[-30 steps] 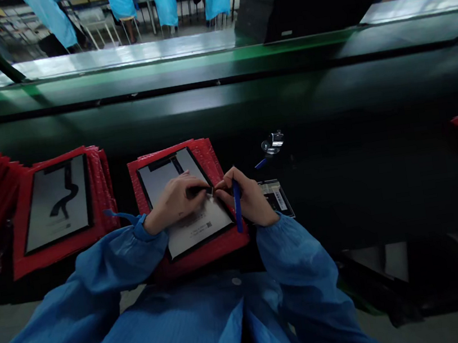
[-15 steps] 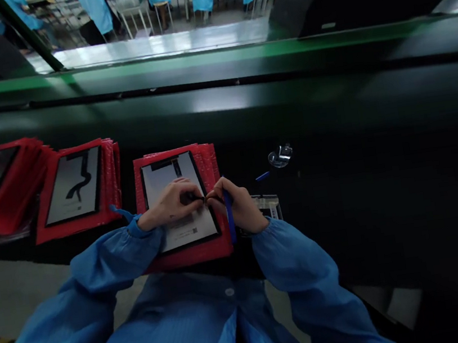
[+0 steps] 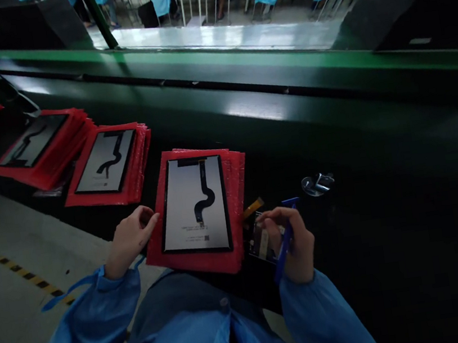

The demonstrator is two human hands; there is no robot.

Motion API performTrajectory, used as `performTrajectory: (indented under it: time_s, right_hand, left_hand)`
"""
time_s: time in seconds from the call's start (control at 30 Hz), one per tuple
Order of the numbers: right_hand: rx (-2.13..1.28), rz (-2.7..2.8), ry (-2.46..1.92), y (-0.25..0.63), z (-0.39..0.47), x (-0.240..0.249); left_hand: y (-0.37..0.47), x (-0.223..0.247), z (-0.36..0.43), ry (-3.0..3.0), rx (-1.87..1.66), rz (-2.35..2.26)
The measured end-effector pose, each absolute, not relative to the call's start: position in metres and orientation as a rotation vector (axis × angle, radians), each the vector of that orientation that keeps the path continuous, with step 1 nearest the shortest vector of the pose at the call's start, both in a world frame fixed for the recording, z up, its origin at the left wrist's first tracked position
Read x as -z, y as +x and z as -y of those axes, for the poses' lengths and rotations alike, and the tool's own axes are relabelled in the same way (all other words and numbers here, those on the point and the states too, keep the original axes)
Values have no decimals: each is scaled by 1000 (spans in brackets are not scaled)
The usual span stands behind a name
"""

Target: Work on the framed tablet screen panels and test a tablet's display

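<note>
Dark desk under me: my left hand touches the red stack's edge, fingers loose. My right hand grips a blue pen. The grey panel's small print is too tiny to read.

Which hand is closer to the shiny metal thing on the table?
Right. The right hand sits just below the shiny metal thing; the left hand is far across the red stack.

Open dark bench rightward; red stacks crowding the left.
</note>
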State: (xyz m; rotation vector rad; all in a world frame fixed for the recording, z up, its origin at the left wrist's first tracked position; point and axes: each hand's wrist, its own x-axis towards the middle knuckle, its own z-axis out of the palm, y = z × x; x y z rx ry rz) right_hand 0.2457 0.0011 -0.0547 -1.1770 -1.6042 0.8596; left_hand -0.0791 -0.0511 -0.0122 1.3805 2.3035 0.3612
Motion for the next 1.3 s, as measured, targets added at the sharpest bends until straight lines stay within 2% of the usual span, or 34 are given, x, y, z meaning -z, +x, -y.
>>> performTrajectory:
  time_s: [0.27, 0.43, 0.53, 0.67, 0.77, 0.83, 1.0, 1.13, 1.17, 1.3]
  right_hand:
    - [-597, 1979, -1234, 200, 31, 65]
    - [-498, 2033, -1213, 185, 50, 61]
    - [-648, 1977, -1261, 186, 59, 58]
    - [-969, 1523, -1409, 200, 55, 55]
    - [-1269, 1180, -1263, 216, 48, 48]
    - [-1333, 1023, -1171, 224, 46, 43]
    - [-1042, 817, -1349, 256, 49, 46]
    - [-575, 897, -1670, 345, 56, 64]
    - [-429, 952, -1759, 375, 57, 68]
    - [-292, 968, -1866, 473, 56, 82]
  left_hand:
    - [-82, 18, 51, 1350, -726, -2054]
    - [-76, 19, 63, 674, -938, -1893]
    - [-64, 11, 66, 395, -864, -1721]
    - [-46, -5, 66, 300, -850, -1668]
    - [-33, -5, 66, 322, -769, -1673]
    - [-22, 1, 65, 409, -698, -1651]
    - [8, 12, 60, 796, -523, -1415]
    - [-4, 3, 45, 1036, -486, -1125]
    - [-13, 0, 41, 1086, -513, -1114]
    - [-58, -11, 27, 1339, -624, -1474]
